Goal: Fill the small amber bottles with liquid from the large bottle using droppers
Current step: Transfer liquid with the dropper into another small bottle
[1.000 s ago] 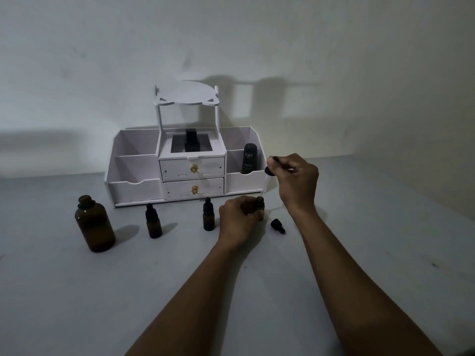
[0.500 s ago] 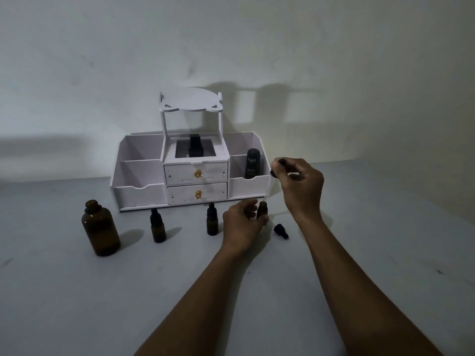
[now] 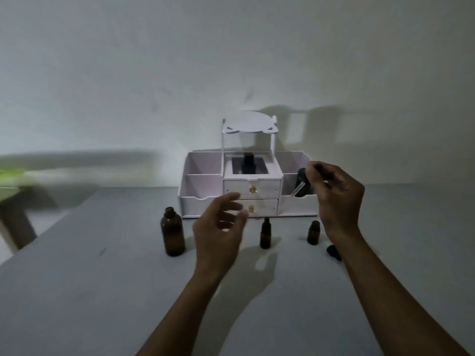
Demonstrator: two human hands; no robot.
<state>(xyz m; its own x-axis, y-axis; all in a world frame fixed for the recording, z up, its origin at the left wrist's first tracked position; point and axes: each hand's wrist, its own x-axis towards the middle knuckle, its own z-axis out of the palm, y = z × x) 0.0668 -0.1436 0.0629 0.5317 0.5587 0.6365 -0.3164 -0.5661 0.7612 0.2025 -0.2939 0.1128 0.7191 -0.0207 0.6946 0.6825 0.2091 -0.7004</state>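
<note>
The large amber bottle (image 3: 172,232) stands uncapped at the left of the row. A small amber bottle with a black dropper cap (image 3: 265,233) stands in the middle. To its right stands an open small amber bottle (image 3: 313,232), with a loose black cap (image 3: 333,252) lying beside it. My right hand (image 3: 336,196) pinches a dropper (image 3: 298,189) by its black bulb, the glass tube slanting down-left above and behind the open bottle. My left hand (image 3: 221,227) hovers open and blurred between the large bottle and the capped one, holding nothing. It may hide another small bottle.
A white organizer (image 3: 200,201) with two drawers stands against the wall behind the bottles. A black tube (image 3: 301,176) stands in its right compartment. A green object (image 3: 10,176) shows at the far left, beyond the table's left edge.
My left hand let go of the open small bottle and moved left, fingers spread. My right hand raised the dropper out of that bottle. The view swung left.
</note>
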